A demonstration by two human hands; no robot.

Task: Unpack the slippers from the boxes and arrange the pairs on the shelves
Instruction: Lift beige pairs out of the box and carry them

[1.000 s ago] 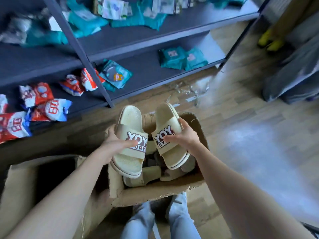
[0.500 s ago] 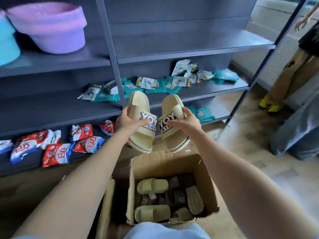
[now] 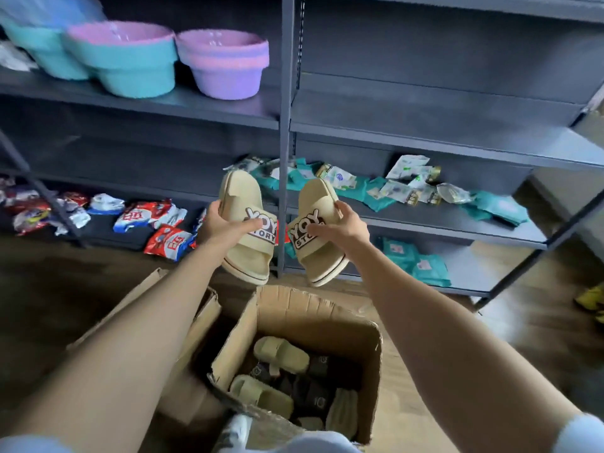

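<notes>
Each hand's grip grasps one cream slipper: left hand [image 3: 218, 225], right hand [image 3: 347, 225]; none shelved yet, more wait in the box [image 3: 294, 317]

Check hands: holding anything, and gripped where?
Each holds one beige slipper by its strap: left hand on left slipper, right hand on right slipper.

Dark grey metal shelving [image 3: 425, 132], dark wood-plank floor [image 3: 65, 276], soft daylight
</notes>
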